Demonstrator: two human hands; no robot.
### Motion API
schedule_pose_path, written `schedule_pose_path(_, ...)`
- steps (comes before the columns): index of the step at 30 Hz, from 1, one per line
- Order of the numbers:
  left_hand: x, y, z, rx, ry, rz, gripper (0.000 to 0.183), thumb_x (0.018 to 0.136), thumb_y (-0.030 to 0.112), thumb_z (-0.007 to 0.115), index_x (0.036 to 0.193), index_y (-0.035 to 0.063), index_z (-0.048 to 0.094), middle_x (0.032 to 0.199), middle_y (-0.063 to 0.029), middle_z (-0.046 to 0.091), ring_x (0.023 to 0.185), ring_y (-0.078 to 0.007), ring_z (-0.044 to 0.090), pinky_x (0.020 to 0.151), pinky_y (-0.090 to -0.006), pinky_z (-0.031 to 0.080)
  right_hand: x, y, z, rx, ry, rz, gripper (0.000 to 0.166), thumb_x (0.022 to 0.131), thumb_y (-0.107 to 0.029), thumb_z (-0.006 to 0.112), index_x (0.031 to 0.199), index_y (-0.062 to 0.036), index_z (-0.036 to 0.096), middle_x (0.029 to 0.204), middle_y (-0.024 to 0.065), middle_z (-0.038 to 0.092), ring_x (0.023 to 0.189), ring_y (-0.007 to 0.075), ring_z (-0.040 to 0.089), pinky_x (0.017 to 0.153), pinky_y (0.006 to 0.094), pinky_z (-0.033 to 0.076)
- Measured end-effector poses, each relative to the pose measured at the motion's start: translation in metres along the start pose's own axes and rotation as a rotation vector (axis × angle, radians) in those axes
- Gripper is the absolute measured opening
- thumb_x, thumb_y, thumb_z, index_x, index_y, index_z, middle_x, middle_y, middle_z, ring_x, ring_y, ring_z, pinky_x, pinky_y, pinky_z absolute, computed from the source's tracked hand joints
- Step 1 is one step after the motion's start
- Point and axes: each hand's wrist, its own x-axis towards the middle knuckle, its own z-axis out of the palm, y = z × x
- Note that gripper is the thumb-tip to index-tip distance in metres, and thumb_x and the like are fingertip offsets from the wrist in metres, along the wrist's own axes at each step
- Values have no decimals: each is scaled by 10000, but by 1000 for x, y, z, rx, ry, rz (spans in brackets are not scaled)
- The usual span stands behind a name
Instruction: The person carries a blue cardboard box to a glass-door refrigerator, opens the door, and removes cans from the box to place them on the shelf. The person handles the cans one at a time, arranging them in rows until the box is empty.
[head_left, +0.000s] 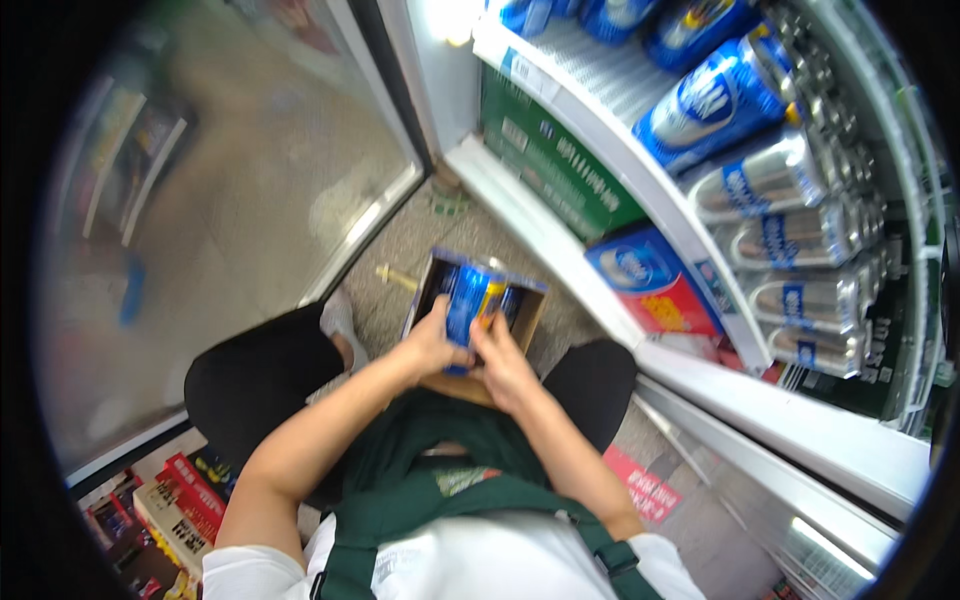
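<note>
A blue beverage can (465, 300) with a yellow patch on its side is between my hands, over an opened cardboard carton (533, 321) on the floor between my knees. My left hand (433, 345) wraps the can's left side and lower end. From the right, my right hand (504, 362) grips it, thumb laid along the side. More dark blue cans (512, 300) show inside the carton, partly covered by the held can and my fingers.
To the right, a lit cooler shelf (559, 94) holds blue cans (716, 101) and silver cans (757, 184). Under it stand a green carton (551, 161) and a blue-and-red carton (652, 281). An open glass door (285, 150) is on the left. Snack boxes (176, 517) lie lower left.
</note>
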Motion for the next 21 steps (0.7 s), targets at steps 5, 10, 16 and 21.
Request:
schedule_pose_path(5,-37,88,-4,262,57,244,851,693,42,854,1376,8,347,1266,-172,573,1209,-258,561,1042,-401,452,-18,-40,30,-80,-60,-338,798,1023,-288,600,1601,-54,101,1549,122,344,1434,236,329,1178,366,255)
schedule_pose_path(10,-52,177,-5,371,189,597,803,729,69,812,1386,18,353,1276,-222,542,1221,-363,553,1026,-432,449,-32,-112,60,-282,-97,-683,783,1013,-279,614,1588,-42,139,1548,141,337,1425,231,336,1173,371,269)
schedule_pose_path(16,-41,275,-3,360,256,984,671,776,31,764,1348,26,413,1194,-227,611,1175,-403,608,975,-432,491,-44,-205,95,-514,21,-1105,827,994,-282,627,1583,-21,109,1552,191,303,1440,280,317,1162,427,298)
schedule_pose_path(21,17,326,0,331,334,1138,587,815,88,751,1319,39,454,1182,-218,633,1148,-400,624,958,-422,496,-13,-257,105,-521,188,-1357,797,1026,-334,567,1583,-19,92,1565,210,269,1449,290,296,1172,437,283)
